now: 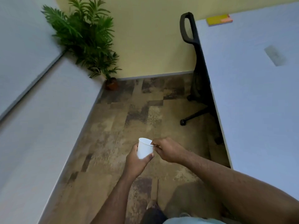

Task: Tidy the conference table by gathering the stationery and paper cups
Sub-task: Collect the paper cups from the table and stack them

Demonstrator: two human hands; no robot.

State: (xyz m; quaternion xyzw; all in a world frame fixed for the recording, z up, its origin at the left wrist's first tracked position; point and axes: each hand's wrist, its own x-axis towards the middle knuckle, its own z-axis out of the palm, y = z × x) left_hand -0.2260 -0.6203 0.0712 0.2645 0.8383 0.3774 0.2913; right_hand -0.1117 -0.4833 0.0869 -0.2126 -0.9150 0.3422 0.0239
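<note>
From the head camera, the left hand [135, 164] wraps the side of a white paper cup [145, 148], carried over the floor and clear of the pale grey conference table [252, 94], likely for gathering. The right hand [168, 150] pinches the cup's rim, perhaps steadying it. A yellow-and-orange sticky-note pad [219, 20] lies near the table's far edge, uncollected.

Bare forearms, pale blue garment [194, 221], dark shoe [153, 214].
</note>
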